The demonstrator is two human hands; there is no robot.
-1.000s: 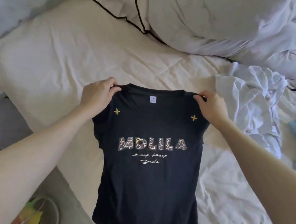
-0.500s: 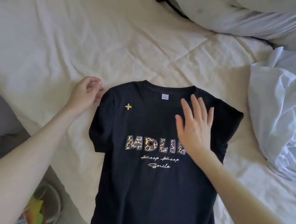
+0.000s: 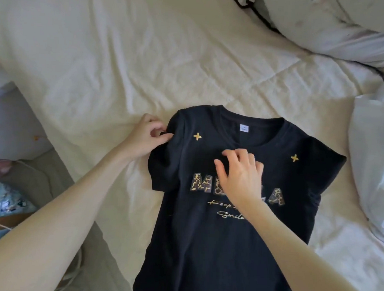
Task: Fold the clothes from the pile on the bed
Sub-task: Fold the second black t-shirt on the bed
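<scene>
A black T-shirt [image 3: 214,246] with leopard-print letters and two gold stars lies face up on the cream bed sheet [image 3: 124,64], collar away from me. My left hand [image 3: 146,137] pinches the fabric at the shirt's left shoulder seam. Over the chest, my right hand [image 3: 240,176] rests with fingers bent and their tips on the cloth just below the collar, covering part of the lettering. The shirt's hem runs out of view at the bottom.
A crumpled white garment [image 3: 377,159] lies at the right edge. A white duvet with black piping [image 3: 326,25] is bunched at the top right. The bed's left edge drops to a grey floor with a light blue patterned item [image 3: 3,200].
The shirt was held up by both shoulders, then laid flat. My right hand went from flat on the chest to bent fingers under the collar. My left hand now pinches the left shoulder.
</scene>
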